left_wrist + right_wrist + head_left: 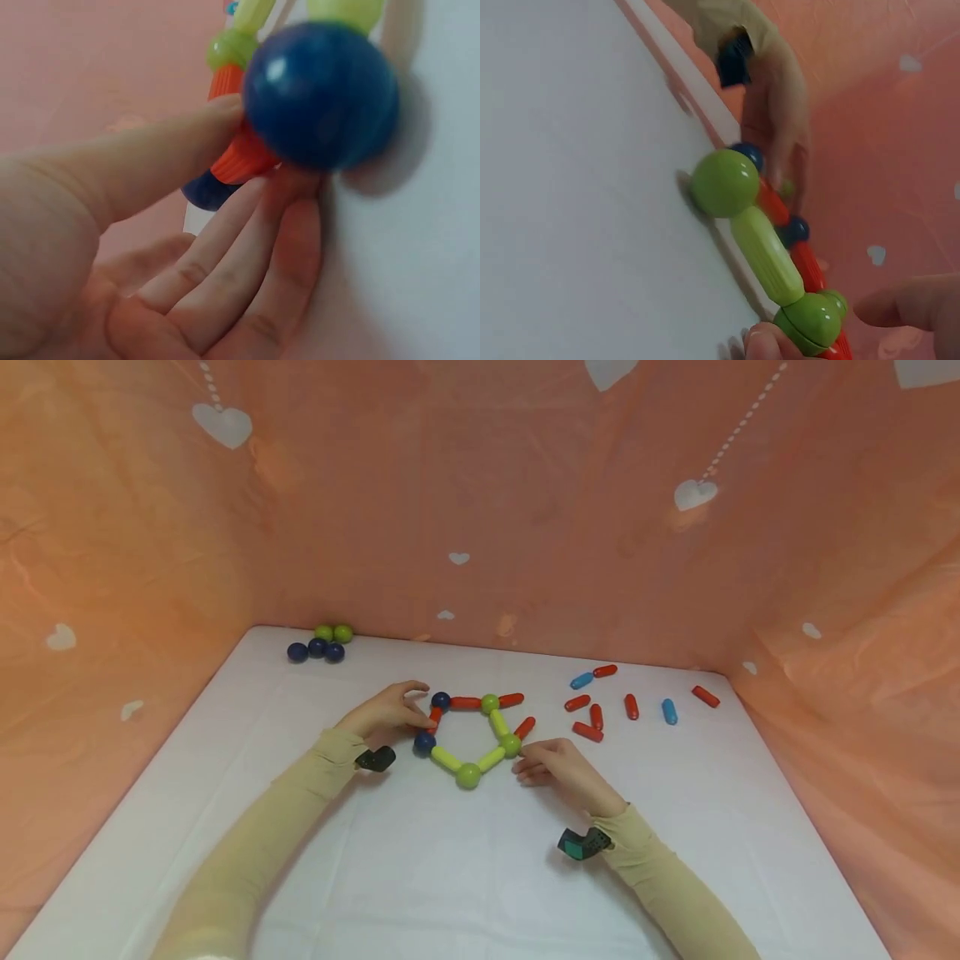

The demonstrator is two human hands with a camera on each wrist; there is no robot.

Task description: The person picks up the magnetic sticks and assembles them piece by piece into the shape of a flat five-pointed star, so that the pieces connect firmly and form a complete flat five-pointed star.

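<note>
A five-sided ring of balls and rods lies on the table. My left hand (386,710) pinches the red rod (244,157) at its left side, between the upper blue ball (440,701) and the lower blue ball (322,96). My right hand (566,768) is beside the right-hand green ball (511,745). In the right wrist view, one fingertip (762,343) is at that ball while another finger stands apart from it. Light green rods (446,759) run to the front green ball (468,776). Red rods (512,700) point outward from both right-side green balls.
Several loose red rods (632,707) and blue rods (670,712) lie at the back right. Blue balls (297,652) and green balls (343,633) are grouped at the back left. An orange cloth (487,510) with hearts surrounds the white table (420,877).
</note>
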